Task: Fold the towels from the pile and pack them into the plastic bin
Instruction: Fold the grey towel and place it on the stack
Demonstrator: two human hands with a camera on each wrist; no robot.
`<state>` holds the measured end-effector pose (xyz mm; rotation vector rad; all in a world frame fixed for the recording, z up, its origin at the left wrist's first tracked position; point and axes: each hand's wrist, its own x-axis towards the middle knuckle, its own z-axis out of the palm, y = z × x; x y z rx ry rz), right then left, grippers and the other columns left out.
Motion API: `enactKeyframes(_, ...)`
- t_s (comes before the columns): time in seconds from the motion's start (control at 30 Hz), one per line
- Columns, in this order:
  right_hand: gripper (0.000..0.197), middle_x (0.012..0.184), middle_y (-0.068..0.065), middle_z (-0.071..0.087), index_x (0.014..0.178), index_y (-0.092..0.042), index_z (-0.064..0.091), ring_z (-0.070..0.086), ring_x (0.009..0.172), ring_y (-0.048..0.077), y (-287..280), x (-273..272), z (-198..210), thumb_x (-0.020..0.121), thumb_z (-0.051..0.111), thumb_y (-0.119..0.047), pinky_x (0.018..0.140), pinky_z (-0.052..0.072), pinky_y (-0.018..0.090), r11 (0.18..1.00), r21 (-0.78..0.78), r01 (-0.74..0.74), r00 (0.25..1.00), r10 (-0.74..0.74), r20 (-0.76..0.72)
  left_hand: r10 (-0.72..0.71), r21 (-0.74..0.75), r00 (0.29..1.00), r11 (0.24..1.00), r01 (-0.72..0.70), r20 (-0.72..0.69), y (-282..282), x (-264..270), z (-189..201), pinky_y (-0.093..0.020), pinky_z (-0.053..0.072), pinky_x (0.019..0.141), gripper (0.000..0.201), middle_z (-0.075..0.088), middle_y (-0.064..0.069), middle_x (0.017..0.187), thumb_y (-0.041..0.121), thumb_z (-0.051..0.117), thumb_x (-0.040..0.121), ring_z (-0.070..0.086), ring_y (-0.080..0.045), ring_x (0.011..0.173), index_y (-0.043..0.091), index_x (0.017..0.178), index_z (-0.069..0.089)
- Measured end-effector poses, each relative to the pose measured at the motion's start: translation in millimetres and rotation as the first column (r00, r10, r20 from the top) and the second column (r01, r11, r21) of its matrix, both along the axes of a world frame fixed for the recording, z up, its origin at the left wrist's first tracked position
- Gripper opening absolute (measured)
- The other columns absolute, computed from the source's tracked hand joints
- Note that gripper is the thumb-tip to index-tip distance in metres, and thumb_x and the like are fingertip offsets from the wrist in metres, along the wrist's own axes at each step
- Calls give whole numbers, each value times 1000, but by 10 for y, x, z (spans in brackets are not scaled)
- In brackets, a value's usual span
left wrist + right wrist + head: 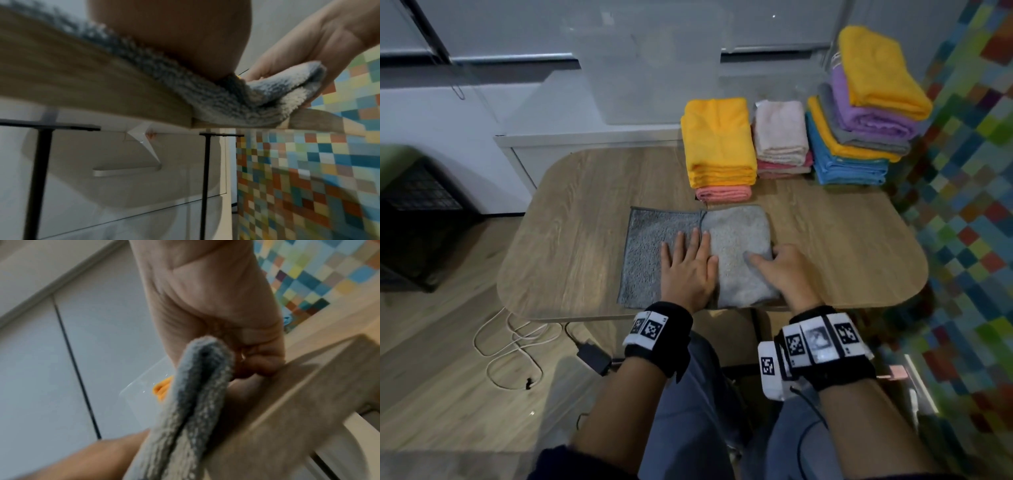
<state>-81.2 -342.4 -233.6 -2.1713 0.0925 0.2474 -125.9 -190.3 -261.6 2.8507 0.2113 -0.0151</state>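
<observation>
From the head view, a grey terry towel (pixel 698 253) is seen lying near the front edge of a rounded, wood-grain desk (pixel 842 246). Its right half is doubled over, so a paler, fluffier layer lies on the right and a single darker layer on the left. The left hand (pixel 690 270) is laid flat along the fold line, fingers straight and slightly spread. The right hand (pixel 787 270) is set at the towel's right edge, thumb on top, the other fingers curled around the folded edge.

Three stacks of folded towels are counted at the far right of the desk: a yellow stack over one coral towel (pixel 720 144), a pale pink stack over darker pink ones (pixel 780 137), and a tall leaning stack of blue, yellow, grey, purple and yellow towels (pixel 859 116). A clear plastic bin (pixel 647 68) is seen beyond the desk's far edge. A white cable (pixel 513 339) is coiled on the wooden floor at the left, beside a dark crate (pixel 417 219).

From the left wrist view, the left palm (pixel 180 32) is pressed on the towel (pixel 226 100), whose doubled edge is pinched by the right hand (pixel 308 40) above the desk edge (pixel 82 84).

From the right wrist view, the folded towel edge (pixel 195 394) is gripped by the right hand's curled fingers (pixel 261 360); the picture is blurred.
</observation>
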Motion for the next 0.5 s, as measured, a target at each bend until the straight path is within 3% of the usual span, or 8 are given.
enactKeyframes(0.07,24,94,9,66,99,-7,62,64,87,26,-100,51,112,84,65,-27,80,53,36,991,129,23,996,-12,-87,-10,-64,1000,998,9,-13,-92,55,41,-47,-11,115,62,3,0,159,47,6,94,-5,-24,146,23,150,4)
enactKeyframes(0.13,32,101,11,64,112,-5,58,61,88,25,-260,127,256,86,63,-24,75,48,32,981,174,86,994,-72,-86,-73,-169,997,983,66,-34,-249,139,110,-44,-12,115,55,1,-1,159,44,15,100,-7,-23,146,23,150,4)
enactKeyframes(0.27,36,114,15,60,121,-2,52,58,101,29,-628,274,461,90,57,-21,79,45,34,978,-51,203,976,-198,86,-242,-328,970,919,218,-31,-623,353,184,-39,-8,116,53,2,-5,159,38,23,102,-5,-23,146,20,150,10)
enactKeyframes(0.33,31,107,15,58,119,-1,53,54,92,26,-735,291,493,92,54,-17,74,39,32,962,-154,226,967,-202,154,-291,-341,956,895,289,47,-702,424,222,-37,0,116,49,12,-9,157,27,31,102,4,-26,145,14,148,21)
enactKeyframes(0.4,26,104,17,61,112,-5,56,51,84,25,-762,283,502,91,53,-19,72,39,33,939,-265,218,957,-152,249,-272,-391,943,860,328,194,-662,462,222,-31,10,115,43,28,-12,152,10,37,98,18,-27,142,7,142,36)
enactKeyframes(0.5,25,103,19,62,109,-7,57,59,90,34,-601,242,527,89,53,-21,77,47,40,905,-375,203,928,-56,368,-60,-644,967,735,211,248,-457,482,219,-31,26,111,40,48,-11,139,-1,39,94,41,-23,132,6,133,49)
